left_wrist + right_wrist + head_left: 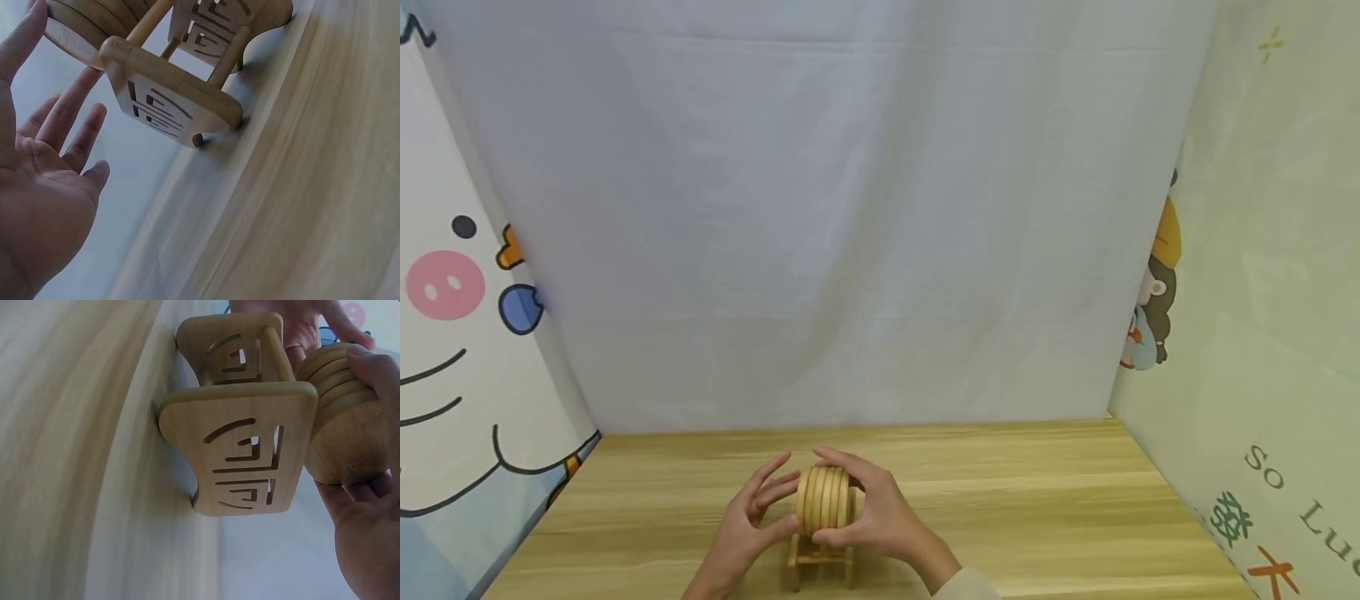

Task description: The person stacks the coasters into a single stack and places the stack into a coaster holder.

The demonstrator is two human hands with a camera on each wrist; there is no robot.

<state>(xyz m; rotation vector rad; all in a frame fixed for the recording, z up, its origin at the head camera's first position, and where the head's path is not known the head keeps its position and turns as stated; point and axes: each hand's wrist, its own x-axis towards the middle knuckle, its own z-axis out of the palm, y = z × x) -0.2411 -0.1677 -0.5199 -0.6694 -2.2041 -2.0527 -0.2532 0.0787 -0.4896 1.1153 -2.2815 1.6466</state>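
A row of several round wooden coasters (824, 500) stands on edge, face to face, at the top of a small wooden rack (240, 447). Whether the coasters touch the rack's rails I cannot tell. Carved slots run through the rack's side panels. My right hand (880, 510) grips the row from the right, thumb in front and fingers behind. From the left, my left hand (747, 525) holds the outermost coaster (75, 40) between thumb and fingertip, its other fingers spread. The palm of that hand faces the rack.
The rack stands on a wood-grain tabletop (1037, 492). A plain white cloth (850, 208) hangs behind the table. Printed panels flank it: a cartoon pig panel (482, 375) at left and a pale lettered panel (1262, 292) at right.
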